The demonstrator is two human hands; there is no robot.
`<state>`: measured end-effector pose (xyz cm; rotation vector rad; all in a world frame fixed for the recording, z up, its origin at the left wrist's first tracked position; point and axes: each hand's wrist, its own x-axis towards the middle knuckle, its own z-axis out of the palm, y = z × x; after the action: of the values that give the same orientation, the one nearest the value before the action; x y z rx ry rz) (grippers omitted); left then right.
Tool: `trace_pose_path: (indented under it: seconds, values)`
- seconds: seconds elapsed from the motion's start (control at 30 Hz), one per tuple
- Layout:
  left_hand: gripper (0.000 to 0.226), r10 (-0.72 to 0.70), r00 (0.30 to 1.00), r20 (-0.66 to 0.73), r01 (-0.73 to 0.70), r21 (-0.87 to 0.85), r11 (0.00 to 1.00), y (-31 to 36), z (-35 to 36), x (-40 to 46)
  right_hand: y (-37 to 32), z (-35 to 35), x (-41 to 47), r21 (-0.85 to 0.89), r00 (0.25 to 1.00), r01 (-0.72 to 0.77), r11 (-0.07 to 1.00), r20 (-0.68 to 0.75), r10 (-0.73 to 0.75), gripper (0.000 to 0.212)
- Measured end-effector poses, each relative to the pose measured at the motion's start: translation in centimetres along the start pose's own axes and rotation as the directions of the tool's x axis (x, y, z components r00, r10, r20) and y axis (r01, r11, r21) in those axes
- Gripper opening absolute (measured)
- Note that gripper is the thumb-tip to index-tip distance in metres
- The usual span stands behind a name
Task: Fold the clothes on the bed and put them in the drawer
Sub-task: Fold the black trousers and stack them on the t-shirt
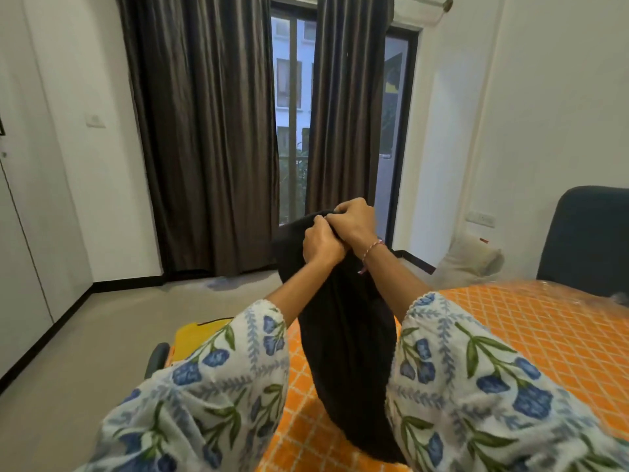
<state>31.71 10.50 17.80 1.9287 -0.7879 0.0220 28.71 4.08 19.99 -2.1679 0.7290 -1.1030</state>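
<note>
Both sets of fingers were curled tight on the top edge of a black garment (347, 352), pinching it where the two hands met. The left hand (321, 245) sat just below and to the near side of the right hand (354, 223), knuckles touching, so the grip was gathered at one spot instead of spread along the hem. A thread bracelet (372, 252) circled the right wrist.

From that pinch the cloth hung straight down between the forearms and the floral sleeves (476, 386), its lower end resting on the orange bed cover (527, 335) below the hands. It draped in a long, limp fall with soft folds, which suggested a light, pliant fabric with no stiffness to hold a crease by itself. Such cloth would probably slide and bunch, so taking it by two corners or at the seams, hands apart, looked the surer hold for a fold.

Beyond the fingers stood dark curtains (204, 131) and a window; a dark chair (585, 240) was off to the right. No drawer could be seen.
</note>
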Motion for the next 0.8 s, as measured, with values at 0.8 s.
trace_pose_path:
  seconds: [0.8]
  values:
    - [0.008, -0.057, 0.944, 0.326, 0.206, -0.446, 0.871, -3.7, -7.8, 3.4, 9.7, -7.7, -0.4, -0.114, 0.823, -0.166, 0.980, 0.532, 0.201, 0.011]
